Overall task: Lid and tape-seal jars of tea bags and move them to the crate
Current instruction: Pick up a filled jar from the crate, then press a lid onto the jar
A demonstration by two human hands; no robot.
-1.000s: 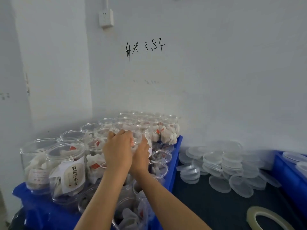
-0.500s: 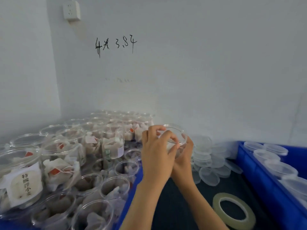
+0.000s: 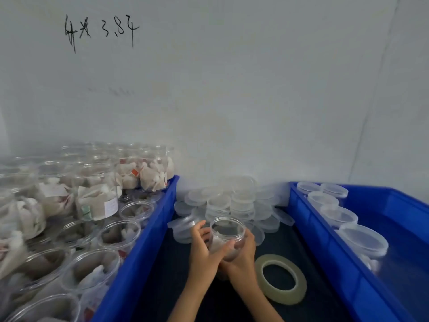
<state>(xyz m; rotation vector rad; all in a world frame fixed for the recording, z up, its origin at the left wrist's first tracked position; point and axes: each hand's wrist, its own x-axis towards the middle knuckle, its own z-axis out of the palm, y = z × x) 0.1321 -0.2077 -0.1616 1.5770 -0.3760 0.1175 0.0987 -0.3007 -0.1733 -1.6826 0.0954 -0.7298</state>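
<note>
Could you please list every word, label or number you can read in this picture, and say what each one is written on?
"3.84" or similar, handwritten in black on the white wall; the last strokes are unclear.
Two black scrawled marks to its left on the same wall: not legible as words.
White label on a jar of tea bags in the left blue crate: print too blurred to read.
The jar held in both hands, the tape roll and the lids show no readable text.

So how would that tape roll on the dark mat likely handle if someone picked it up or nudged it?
The tape roll lies flat beside the hands, so a nudge would probably slide it, not roll it. It looks like a thin open ring, so likely light and easy to pinch. Stood on edge, it could well roll away.
</note>
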